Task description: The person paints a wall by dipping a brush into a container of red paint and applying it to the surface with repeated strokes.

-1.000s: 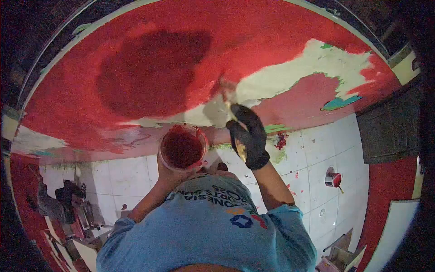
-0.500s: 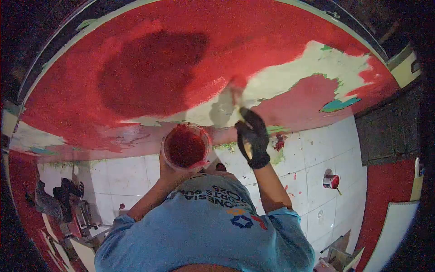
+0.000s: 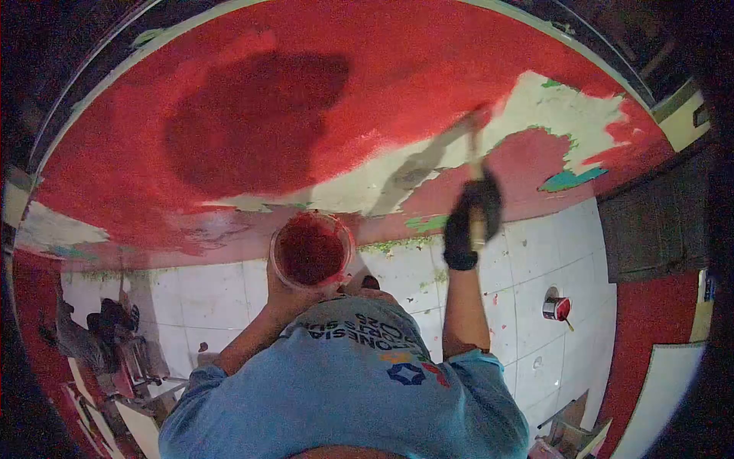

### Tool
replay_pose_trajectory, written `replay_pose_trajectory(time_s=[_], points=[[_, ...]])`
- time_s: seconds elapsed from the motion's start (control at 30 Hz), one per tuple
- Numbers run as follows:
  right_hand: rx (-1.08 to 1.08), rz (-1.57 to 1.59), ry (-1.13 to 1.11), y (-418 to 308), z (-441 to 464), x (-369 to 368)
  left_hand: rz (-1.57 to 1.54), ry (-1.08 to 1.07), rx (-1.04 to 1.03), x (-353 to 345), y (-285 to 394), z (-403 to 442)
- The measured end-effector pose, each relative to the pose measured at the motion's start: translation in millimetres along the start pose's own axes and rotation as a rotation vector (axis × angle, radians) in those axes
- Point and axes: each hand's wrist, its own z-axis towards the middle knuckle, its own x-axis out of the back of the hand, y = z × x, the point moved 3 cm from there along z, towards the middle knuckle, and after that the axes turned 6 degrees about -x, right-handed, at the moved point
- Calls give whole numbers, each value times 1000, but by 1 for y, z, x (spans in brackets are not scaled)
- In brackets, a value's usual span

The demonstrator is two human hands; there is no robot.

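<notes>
My left hand (image 3: 281,284) is closed around a clear plastic tub (image 3: 349,264), held in front of my shirt with its open top facing me. Red paint (image 3: 310,246) lies inside it and smears its rim. In a black glove, my right hand (image 3: 472,218) grips a paintbrush (image 3: 475,147) by its pale handle. The brush's red bristles meet the wall (image 3: 413,69), at the border between fresh red paint and a pale unpainted patch (image 3: 527,99). Motion blurs the glove and brush slightly.
A small can (image 3: 556,308) with red paint and a stick-like handle stands on the white tiled floor (image 3: 527,336) at right. Dark panelling (image 3: 657,222) adjoins the wall's right end. Another person (image 3: 88,336) is at far left, near scattered boards (image 3: 130,424).
My right hand has moved the brush right and slightly up along the red edge, which now reaches further over the pale patch. The left hand and tub stay nearly in place.
</notes>
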Motion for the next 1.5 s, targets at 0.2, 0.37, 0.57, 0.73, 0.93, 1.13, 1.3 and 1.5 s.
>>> replay_pose_trajectory(time_s=[0.2, 0.37, 0.57, 0.73, 0.93, 1.13, 1.3, 1.5], points=[[165, 47, -515, -6, -48, -19, -1, -29, 6, -1, 0, 3], [-142, 100, -37, 12, 19, 16, 87, -17, -5, -4, 5, 3], [-164, 204, 154, 14, 18, 21, 133, -15, 28, 0, -3, -1], [39, 84, -369, -11, -24, 1, 59, -19, -10, -2, -3, 3], [53, -83, -49, -18, 44, 36, 76, -25, -17, -10, 4, 4], [95, -20, -7, -22, 16, 12, 59, -79, 22, -12, 5, 7], [-11, -323, -200, 7, 10, 20, 20, -51, -6, -14, -1, 7], [98, 57, 356, -29, 48, 39, 39, -68, -17, -12, -4, 8]])
